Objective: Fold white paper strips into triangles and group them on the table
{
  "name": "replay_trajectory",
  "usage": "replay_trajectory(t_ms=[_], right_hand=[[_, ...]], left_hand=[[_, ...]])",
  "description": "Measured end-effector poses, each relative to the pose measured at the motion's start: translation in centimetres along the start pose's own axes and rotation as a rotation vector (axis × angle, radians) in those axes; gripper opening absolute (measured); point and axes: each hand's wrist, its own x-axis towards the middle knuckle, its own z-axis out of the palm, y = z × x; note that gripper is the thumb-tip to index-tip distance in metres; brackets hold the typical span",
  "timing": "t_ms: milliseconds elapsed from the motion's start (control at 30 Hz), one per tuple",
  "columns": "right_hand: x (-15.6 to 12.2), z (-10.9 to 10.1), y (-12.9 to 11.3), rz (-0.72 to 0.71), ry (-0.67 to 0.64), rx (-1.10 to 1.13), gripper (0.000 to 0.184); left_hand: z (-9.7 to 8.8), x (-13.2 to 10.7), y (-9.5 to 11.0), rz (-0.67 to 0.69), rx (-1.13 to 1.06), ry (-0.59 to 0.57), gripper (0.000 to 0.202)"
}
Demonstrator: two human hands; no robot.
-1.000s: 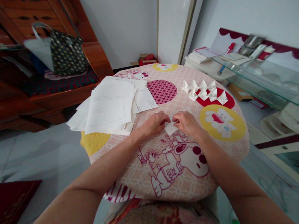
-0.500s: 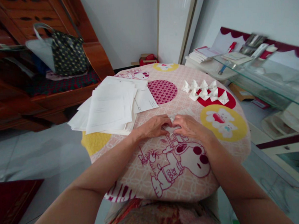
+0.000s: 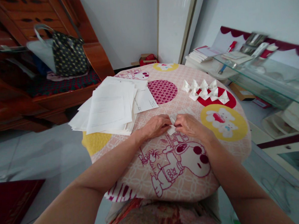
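Between my hands is a small piece of folded white paper (image 3: 171,129), low over the patterned tablecloth (image 3: 132,173). My left hand (image 3: 157,125) is closed, its fingers pinching the paper's left side. From the right, my right hand (image 3: 186,124) pinches the other side with thumb and fingers. The fingers hide much of the folds. Just beyond the hands lies some more pale paper (image 3: 187,112), partly covered by them. Several folded paper pieces (image 3: 204,93) with pointed tops stand in two rows at the table's far right.
A loose stack of white sheets (image 3: 109,107) covers the table's left side. To the right stands a glass shelf (image 3: 263,77) holding papers and metal containers. A wooden bench (image 3: 101,61) with a dotted bag (image 3: 68,52) is at the far left.
My fingers have closed in on the folded paper, and its near corner now shows below my fingertips. The paper stack and the rows of folded pieces stay put.
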Motion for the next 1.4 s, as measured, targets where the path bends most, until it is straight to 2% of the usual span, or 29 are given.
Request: replay_trajectory(t_ms=[133,300,433,667,867,1067,1200,1400], right_hand=[[0.3,0.4,0.4,0.068,0.042,0.082,0.024],[0.6,0.4,0.9,0.234,0.048,0.365,0.024],[0.6,0.7,1.6,0.313,0.036,0.502,0.017],[0.9,0.8,1.6,0.416,-0.015,0.520,0.022],[1.1,0.8,1.4,0.450,-0.014,0.502,0.024],[1.1,0.6,1.3,0.445,-0.022,0.492,0.026],[1.1,0.5,1.2,0.455,-0.021,0.492,0.026],[1.1,0.9,1.5,0.450,-0.024,0.485,0.024]], left_hand=[[0.2,0.5,0.0,-0.119,-0.005,0.022,0.017],[0.0,0.8,-0.5,-0.310,-0.068,0.045,0.013],[-0.5,0.7,-1.2,-0.369,-0.127,0.000,0.012],[-1.9,0.6,-1.9,-0.454,-0.154,-0.081,0.016],[-3.2,0.5,-2.1,-0.410,-0.179,-0.172,0.022],[-3.5,0.4,-2.3,-0.394,-0.098,-0.197,0.031],[-3.3,0.4,-2.2,-0.370,-0.080,-0.183,0.022],[-2.5,0.8,-1.4,-0.387,0.070,-0.154,0.016]])
